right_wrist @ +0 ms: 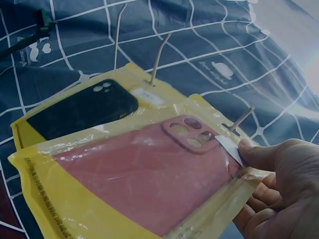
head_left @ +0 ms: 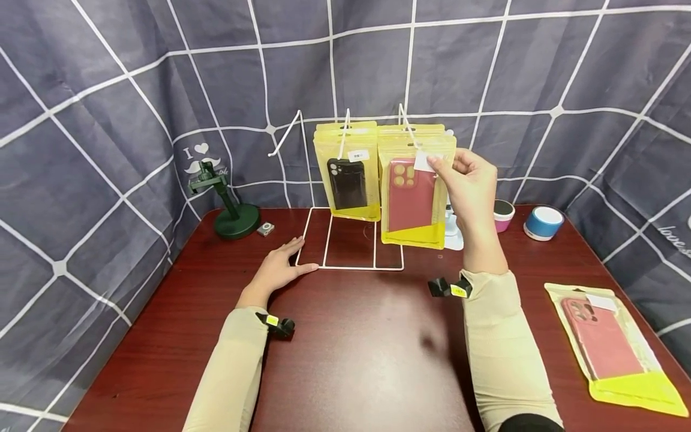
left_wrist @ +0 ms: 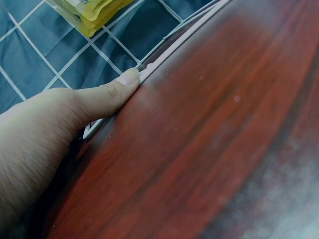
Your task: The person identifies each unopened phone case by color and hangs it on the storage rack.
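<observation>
My right hand (head_left: pixel 472 183) pinches the upper right edge of a yellow-trimmed clear pouch holding a pink phone case (head_left: pixel 411 198), thumb beside its white label. In the right wrist view, the right-hand hook (right_wrist: pixel 243 118) of the white wire rack passes through the pouch's top hole. Another pouch hangs behind it. On the middle hook, a similar pouch holds a black phone case (head_left: pixel 347 186). My left hand (head_left: pixel 278 267) rests at the front left corner of the rack's wire base (head_left: pixel 361 268), fingers extended. The left hook (head_left: pixel 285 135) carries nothing.
A pouch with a pink phone case (head_left: pixel 604 336) lies on the table at right. Behind my right hand stand a pink round speaker (head_left: pixel 503 217) and a blue one (head_left: pixel 543 224). At left are a green stand (head_left: pixel 236 219) and a small square gadget (head_left: pixel 266 228).
</observation>
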The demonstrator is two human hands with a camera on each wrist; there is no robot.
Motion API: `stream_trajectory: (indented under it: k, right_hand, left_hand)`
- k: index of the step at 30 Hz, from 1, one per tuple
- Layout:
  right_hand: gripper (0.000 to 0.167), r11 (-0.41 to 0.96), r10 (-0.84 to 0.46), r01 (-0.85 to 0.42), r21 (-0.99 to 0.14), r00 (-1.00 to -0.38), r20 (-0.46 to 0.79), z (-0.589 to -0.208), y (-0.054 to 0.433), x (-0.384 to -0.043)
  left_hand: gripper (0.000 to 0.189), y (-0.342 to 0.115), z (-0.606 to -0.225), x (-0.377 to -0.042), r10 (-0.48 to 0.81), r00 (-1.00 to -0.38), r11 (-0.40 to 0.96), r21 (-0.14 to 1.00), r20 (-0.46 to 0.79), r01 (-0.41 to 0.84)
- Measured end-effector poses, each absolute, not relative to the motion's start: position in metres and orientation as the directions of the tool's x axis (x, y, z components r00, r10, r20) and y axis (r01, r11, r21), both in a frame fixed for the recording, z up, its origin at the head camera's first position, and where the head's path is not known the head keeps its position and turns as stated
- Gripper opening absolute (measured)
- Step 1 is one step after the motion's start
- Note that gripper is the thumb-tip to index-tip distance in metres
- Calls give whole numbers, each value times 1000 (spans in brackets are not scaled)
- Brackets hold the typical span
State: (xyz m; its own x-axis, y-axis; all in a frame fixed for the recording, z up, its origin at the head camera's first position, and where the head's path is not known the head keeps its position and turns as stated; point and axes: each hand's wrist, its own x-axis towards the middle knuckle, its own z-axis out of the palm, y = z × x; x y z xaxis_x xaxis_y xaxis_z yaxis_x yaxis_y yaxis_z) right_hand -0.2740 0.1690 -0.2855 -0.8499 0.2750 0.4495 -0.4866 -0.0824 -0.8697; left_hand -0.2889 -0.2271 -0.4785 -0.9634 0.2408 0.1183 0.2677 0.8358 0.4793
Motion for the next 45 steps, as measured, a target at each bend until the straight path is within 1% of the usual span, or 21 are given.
stream_trajectory:
  k: [4,10,16,21,26,31,33,37,42,45]
  right_hand:
    - [27,-50,285,-480,-876,-847,448,-288,168,-290]
    - [28,48,320,-470,-881,-828,460,-293,171,-312]
    - [30,76,342,-484,-872,-809,478,-298,167,-328]
    - [29,90,362,-485,-870,-798,482,-299,169,-326]
    - [28,100,352,-488,-867,-798,489,-299,168,-323]
    - [28,130,313,-489,-863,-805,503,-302,169,-321]
    - [30,163,294,-485,-859,-807,512,-302,173,-318]
    - [39,274,237,-428,-861,-838,492,-306,182,-309]
    - [51,440,131,-328,-836,-898,421,-315,201,-292]
    - [52,510,62,-323,-797,-910,409,-320,215,-280]
  left_hand:
    - [100,-227,-477,-288,233,-966,840,476,115,259]
    - [99,-225,-476,-289,233,-965,846,464,121,263]
    - [98,-226,-476,-287,233,-965,845,467,120,263]
    - [98,-222,-477,-286,236,-965,842,473,112,260]
    - [98,-222,-477,-287,242,-963,840,470,122,271]
    - [99,-225,-478,-287,232,-966,848,462,117,260]
    - [100,-224,-478,-287,230,-967,846,468,111,255]
    - [99,-223,-478,-286,236,-966,841,476,101,255]
    - [97,-223,-476,-286,236,-966,844,471,103,256]
    - [97,-224,-475,-285,240,-966,843,472,101,259]
